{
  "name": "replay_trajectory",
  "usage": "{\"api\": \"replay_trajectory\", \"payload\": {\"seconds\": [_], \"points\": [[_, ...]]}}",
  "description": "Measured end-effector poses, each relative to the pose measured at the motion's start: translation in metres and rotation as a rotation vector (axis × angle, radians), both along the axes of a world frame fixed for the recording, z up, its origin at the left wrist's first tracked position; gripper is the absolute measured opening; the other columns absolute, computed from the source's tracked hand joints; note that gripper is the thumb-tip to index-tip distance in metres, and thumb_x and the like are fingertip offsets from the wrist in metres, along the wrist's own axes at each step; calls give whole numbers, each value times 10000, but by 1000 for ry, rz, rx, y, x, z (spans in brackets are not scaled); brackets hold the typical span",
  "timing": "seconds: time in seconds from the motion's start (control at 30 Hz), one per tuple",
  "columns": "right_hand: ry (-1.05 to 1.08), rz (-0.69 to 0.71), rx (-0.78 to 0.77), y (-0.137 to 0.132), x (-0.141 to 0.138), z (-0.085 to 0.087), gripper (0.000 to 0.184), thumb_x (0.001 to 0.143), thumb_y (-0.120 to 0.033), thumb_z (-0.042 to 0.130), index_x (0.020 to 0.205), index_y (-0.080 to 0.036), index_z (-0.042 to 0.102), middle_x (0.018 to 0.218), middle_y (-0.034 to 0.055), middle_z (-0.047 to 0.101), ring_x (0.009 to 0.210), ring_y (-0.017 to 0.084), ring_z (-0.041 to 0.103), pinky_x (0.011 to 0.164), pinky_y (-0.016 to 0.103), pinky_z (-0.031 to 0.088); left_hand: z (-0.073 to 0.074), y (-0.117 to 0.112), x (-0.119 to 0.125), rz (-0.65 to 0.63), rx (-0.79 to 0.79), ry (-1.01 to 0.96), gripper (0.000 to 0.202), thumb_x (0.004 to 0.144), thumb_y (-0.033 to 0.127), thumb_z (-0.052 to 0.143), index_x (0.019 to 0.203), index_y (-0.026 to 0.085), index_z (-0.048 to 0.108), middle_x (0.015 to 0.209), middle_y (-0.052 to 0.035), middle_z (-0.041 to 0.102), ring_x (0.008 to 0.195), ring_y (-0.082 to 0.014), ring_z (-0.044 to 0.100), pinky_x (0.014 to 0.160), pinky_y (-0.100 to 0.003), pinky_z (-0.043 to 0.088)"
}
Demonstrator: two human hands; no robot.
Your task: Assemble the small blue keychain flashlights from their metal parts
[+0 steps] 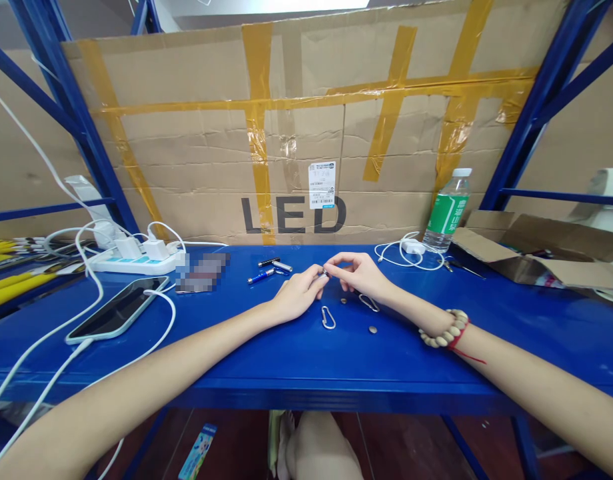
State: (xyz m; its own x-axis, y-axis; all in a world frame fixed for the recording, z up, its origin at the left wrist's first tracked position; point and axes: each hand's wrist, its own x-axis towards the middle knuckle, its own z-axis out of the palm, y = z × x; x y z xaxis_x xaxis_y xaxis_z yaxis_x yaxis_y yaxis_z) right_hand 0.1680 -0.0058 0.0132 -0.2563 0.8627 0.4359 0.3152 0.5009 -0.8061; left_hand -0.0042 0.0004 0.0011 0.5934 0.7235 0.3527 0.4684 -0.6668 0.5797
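Observation:
My left hand (297, 295) is closed on a small silver tube (324, 273), mostly covered by the fingers. Thumb and fingertips of my right hand (362, 275) pinch at the tube's upper end. Just below the hands lies a silver carabiner (328, 318), and a second carabiner (369, 302) is partly under my right wrist. Two small round discs like button cells, one nearer disc (372, 329) and one farther disc (343, 301), rest on the blue table. Left of my hands are a black pen-like tube (269, 263), a silver one (282, 267) and a blue one (261, 276).
A phone (120, 310) with a white cable and a power strip (136, 261) with plugs occupy the left side. At the right are a coiled white cable (411, 248), a water bottle (447, 210) and an open cardboard box (526, 253). Taped cardboard (201, 160) stands behind.

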Motion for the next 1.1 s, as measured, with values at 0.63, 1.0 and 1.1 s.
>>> {"api": "replay_trajectory", "payload": {"seconds": [0.63,1.0,1.1], "points": [[-40,24,-49,-2,0,0,373,706,-478,633,784,-113,617,476,-28,517,364,54,432,344,161,327,0,1,-1,-20,11,73,255,910,373,306,898,196,489,690,33,573,668,-130,543,655,-238,396],[-38,46,-56,1,1,-2,356,713,-466,633,802,-121,617,502,-21,529,378,60,446,351,169,342,1,0,-1,-25,17,90,259,912,369,301,879,192,488,693,31,571,669,-132,544,656,-238,398],[-38,47,-62,2,1,-2,351,714,-462,633,797,-121,615,498,-24,529,377,58,445,348,165,340,1,-1,-1,-15,22,104,257,913,367,303,881,193,490,699,31,575,672,-132,547,656,-236,397]]}}
